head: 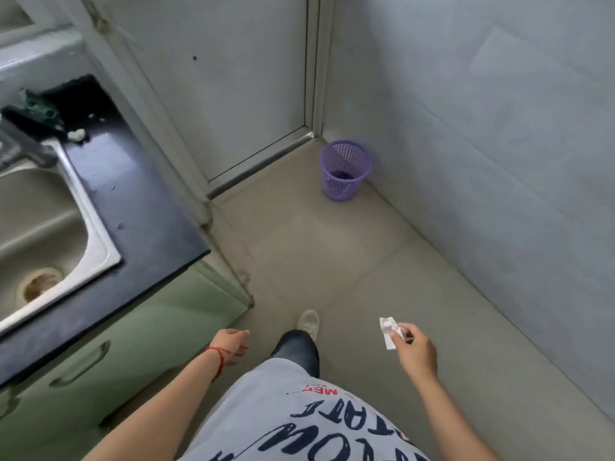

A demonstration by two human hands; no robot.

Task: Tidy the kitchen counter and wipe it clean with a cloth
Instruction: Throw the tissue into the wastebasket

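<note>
At far left the sink [40, 227] is set into the dark counter [143, 221], with its steel rim running close to the counter's front edge; a few pale crumbs and a small white wad [77, 134] lie on the counter near the back, beside a dark green thing I cannot identify. No wiping cloth shows anywhere on the counter that I can tell. Below the counter's edge are green cabinet doors [133, 334]. The left hand [233, 344] hangs just off the cabinet front, fingers loosely curled and holding nothing. A foot [308, 322] is stepped forward on the tiled floor [332, 254]. The right hand [414, 349] pinches a crumpled white paper [389, 332] between thumb and fingertips, held out low over the floor. Ahead and to the right, a purple bin [345, 169] stands in the corner where the door frame meets the right wall [499, 128], well apart from the paper. The step in hand looks like the tidying part: carrying scrap off to the bin, with wiping not yet begun. The next move likely calls for walking forward and releasing the paper over the bin's open mouth, which is small, so the hand should be right above it. The floor between foot and bin is open; the passage is bounded by the counter corner and post on the left and the wall on the right
</note>
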